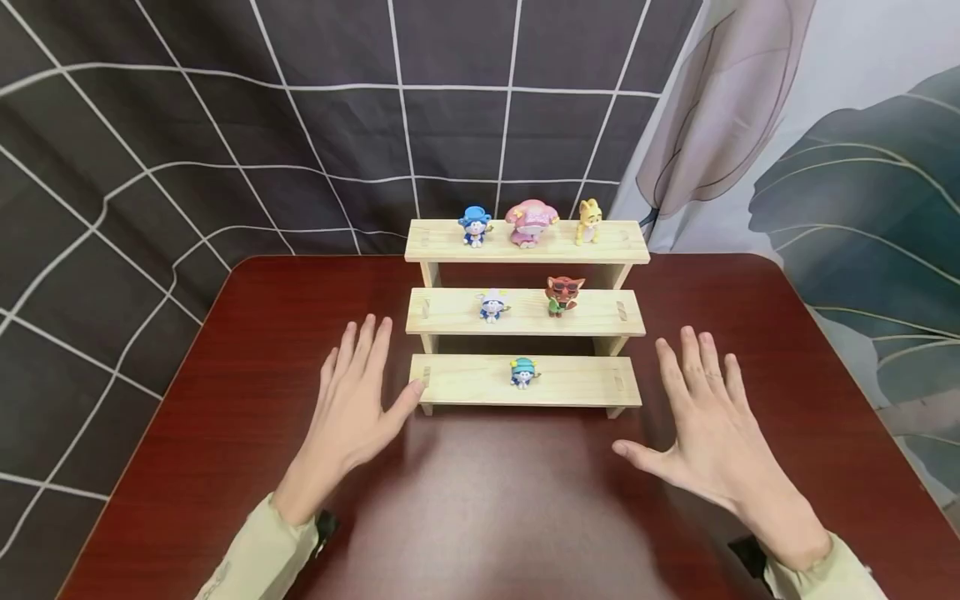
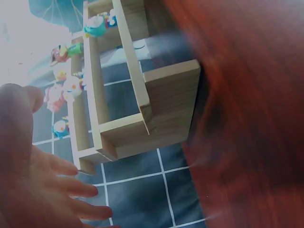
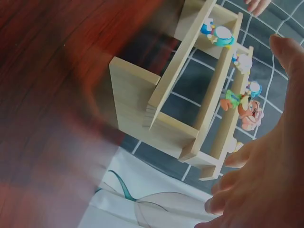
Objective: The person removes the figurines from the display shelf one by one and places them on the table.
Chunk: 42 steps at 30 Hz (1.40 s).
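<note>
Across the table [image 1: 525, 508], I'm seeing a person holding both bare hands palm-down on either side of a three-tier wooden shelf [image 1: 585, 382]. The left hand [image 1: 347, 421] is hovering near the shelf's left end, its fingers [image 1: 379, 346] stretching straight and slightly apart, thumb pointing toward the lowest tier. The right hand [image 1: 708, 442] is hanging off the right end, fingers spreading wide, gripping nothing. Six toy figures are standing on the shelf: a blue-hatted figure [image 1: 475, 225], a pink figure [image 1: 529, 223] and a yellow figure [image 1: 588, 221] along the top, a white-headed figure [image 1: 492, 306] and a fox figure [image 1: 563, 294] wearing dark glasses in the middle, and a teal-hatted figure [image 1: 523, 372] below. Behind, a dark gridded cloth [image 1: 337, 125] is hanging.
</note>
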Each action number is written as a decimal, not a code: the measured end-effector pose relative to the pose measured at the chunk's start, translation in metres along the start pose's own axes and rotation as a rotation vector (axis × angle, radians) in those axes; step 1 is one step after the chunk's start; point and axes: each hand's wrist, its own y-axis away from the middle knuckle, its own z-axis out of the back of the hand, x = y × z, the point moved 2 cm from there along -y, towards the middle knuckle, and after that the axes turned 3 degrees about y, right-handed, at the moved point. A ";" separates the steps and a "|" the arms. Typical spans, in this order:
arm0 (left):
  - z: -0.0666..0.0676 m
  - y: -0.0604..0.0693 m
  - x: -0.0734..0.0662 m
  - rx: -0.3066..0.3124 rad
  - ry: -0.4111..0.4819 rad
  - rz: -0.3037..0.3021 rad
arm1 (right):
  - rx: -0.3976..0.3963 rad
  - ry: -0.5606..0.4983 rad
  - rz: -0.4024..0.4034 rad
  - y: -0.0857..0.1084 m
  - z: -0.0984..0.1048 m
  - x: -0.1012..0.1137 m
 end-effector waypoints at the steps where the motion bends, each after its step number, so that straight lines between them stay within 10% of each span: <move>1: 0.000 -0.004 0.000 -0.009 0.010 -0.004 | 0.000 -0.002 -0.003 0.000 0.000 0.000; 12: -0.010 -0.035 0.006 -0.086 0.074 -0.023 | 0.000 -0.026 -0.009 -0.002 0.002 0.003; 42: -0.035 -0.058 0.011 -0.199 0.199 -0.076 | 0.028 -0.019 -0.040 0.005 -0.002 0.007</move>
